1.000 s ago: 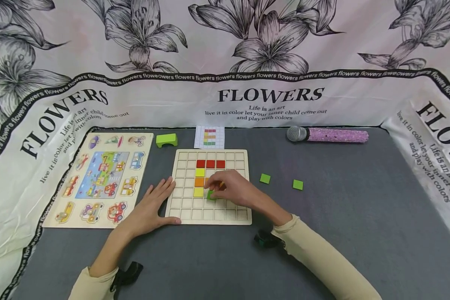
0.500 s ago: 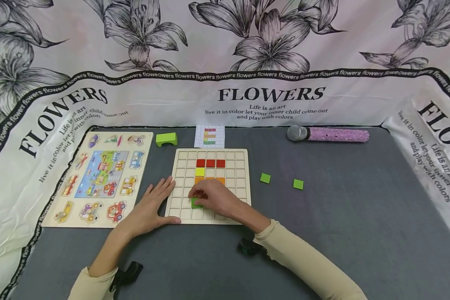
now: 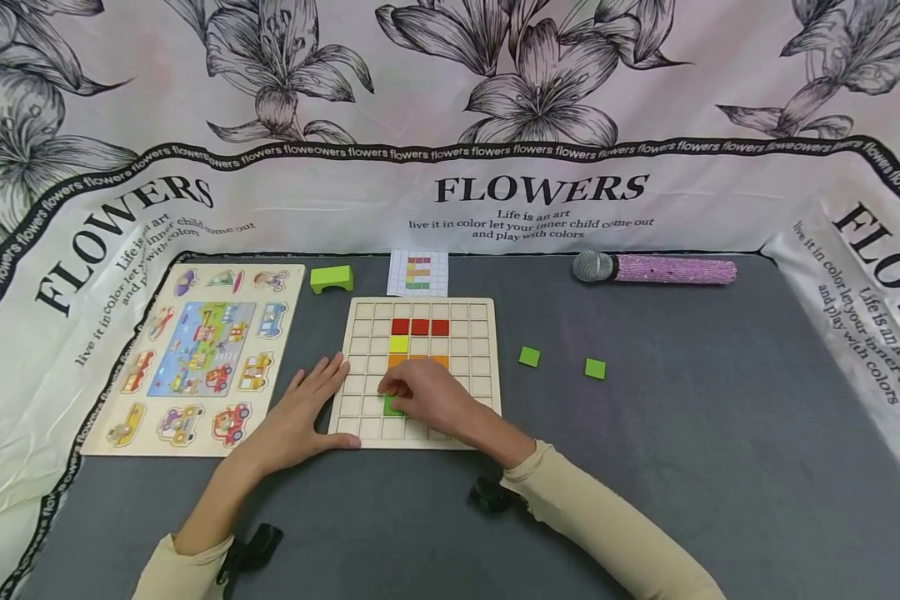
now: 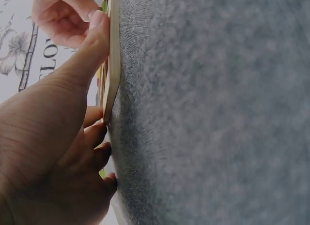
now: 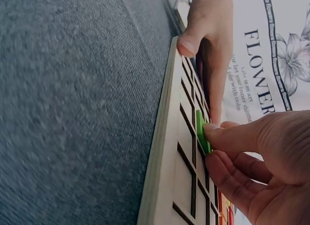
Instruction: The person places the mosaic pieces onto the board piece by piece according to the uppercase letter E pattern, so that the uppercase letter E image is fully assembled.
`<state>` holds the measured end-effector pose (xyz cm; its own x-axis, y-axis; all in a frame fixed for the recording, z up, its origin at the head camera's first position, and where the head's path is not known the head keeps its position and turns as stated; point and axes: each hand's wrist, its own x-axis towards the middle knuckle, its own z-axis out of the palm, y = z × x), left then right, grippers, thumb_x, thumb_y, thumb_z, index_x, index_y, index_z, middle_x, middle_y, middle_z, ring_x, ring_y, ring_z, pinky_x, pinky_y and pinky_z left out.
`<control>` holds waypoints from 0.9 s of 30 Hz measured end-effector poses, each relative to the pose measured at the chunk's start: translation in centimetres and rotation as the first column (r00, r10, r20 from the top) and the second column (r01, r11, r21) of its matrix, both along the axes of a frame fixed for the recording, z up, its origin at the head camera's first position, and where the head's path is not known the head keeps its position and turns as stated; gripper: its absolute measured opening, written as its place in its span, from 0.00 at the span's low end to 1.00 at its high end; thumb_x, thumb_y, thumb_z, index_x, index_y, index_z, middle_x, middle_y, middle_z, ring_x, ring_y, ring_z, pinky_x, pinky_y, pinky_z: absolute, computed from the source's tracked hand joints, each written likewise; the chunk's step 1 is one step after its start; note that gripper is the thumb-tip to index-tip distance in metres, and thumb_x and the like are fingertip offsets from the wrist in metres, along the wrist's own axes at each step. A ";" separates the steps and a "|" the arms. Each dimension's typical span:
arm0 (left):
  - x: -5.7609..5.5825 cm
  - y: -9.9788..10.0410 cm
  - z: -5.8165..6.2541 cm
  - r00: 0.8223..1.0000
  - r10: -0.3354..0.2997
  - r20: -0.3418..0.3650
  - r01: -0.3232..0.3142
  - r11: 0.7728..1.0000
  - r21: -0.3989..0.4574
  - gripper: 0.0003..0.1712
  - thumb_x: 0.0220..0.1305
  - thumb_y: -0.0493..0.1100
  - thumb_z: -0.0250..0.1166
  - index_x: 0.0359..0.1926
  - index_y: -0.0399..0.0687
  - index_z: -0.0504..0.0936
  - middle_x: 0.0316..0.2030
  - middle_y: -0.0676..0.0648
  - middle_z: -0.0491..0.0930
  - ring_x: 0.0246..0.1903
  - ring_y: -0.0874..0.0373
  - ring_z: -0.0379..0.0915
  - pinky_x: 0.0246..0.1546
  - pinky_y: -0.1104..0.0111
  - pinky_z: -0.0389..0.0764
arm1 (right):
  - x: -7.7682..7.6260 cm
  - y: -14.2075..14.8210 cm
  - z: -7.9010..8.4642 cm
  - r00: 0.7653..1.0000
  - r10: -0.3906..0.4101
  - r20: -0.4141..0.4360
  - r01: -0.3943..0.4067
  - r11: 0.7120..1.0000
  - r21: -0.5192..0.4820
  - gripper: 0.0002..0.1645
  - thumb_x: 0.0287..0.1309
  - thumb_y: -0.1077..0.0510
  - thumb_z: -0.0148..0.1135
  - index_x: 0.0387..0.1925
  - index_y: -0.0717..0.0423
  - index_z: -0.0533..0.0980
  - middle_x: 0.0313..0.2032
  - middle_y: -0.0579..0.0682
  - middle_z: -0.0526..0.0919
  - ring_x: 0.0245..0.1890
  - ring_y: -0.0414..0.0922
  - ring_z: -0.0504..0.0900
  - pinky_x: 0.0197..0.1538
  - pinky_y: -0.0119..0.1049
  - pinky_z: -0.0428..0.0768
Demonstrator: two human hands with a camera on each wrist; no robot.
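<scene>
A pale wooden grid board lies in the middle of the table in the head view. My left hand rests along its left side, fingers spread straight and thumb on the near left corner. Between thumb and fingers, my right hand pinches a green square tile at a cell in the lower left part of the grid. That tile sits slightly tilted over the cell frames in the right wrist view. Further up the board lie three red tiles, a yellow tile and orange tiles, the latter partly hidden by my right hand.
Two loose green tiles lie right of the board. Behind it are a printed pattern card and a green arch block. A picture puzzle board lies left, and a microphone at the back right.
My right hand has moved left and toward me across the board with the green tile, then stayed nearly still over the last half second. My left hand keeps its place.
</scene>
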<state>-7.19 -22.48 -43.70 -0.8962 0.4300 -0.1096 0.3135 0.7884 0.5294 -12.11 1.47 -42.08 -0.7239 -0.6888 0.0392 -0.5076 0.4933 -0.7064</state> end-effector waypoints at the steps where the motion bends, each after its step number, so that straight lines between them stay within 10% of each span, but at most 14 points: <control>1: 0.0 0.0 0.0 1.000 -0.001 -0.001 0.001 1.000 -0.003 0.63 0.51 0.64 0.72 0.77 0.40 0.50 0.77 0.41 0.44 0.75 0.41 0.37 0.73 0.45 0.37 | 0.0 0.0 0.0 1.000 0.001 -0.004 -0.001 1.000 -0.005 0.09 0.56 0.67 0.69 0.40 0.58 0.84 0.35 0.48 0.85 0.34 0.41 0.81 0.40 0.30 0.79; 15: 0.0 0.0 0.2 1.000 0.001 -0.004 -0.001 1.000 -0.001 0.64 0.51 0.65 0.72 0.76 0.38 0.50 0.77 0.40 0.45 0.75 0.40 0.37 0.72 0.44 0.38 | -2.3 7.0 1.2 0.995 -0.091 0.037 0.096 0.984 -0.149 0.09 0.59 0.67 0.66 0.42 0.61 0.83 0.40 0.52 0.85 0.38 0.44 0.81 0.45 0.37 0.82; 27: 0.1 0.1 0.1 1.000 0.002 -0.014 -0.002 1.000 0.004 0.63 0.51 0.64 0.72 0.76 0.38 0.51 0.76 0.40 0.45 0.75 0.41 0.37 0.72 0.45 0.38 | -3.5 15.8 1.4 0.940 -0.341 -0.020 0.341 0.930 0.138 0.17 0.55 0.63 0.71 0.47 0.62 0.82 0.44 0.56 0.85 0.44 0.52 0.83 0.48 0.48 0.80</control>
<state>-7.12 -22.39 -43.57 -0.8984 0.4286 -0.0955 0.3194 0.7870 0.5279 -15.58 17.26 -40.69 -0.9162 -0.3987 -0.0416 -0.2889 0.7287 -0.6209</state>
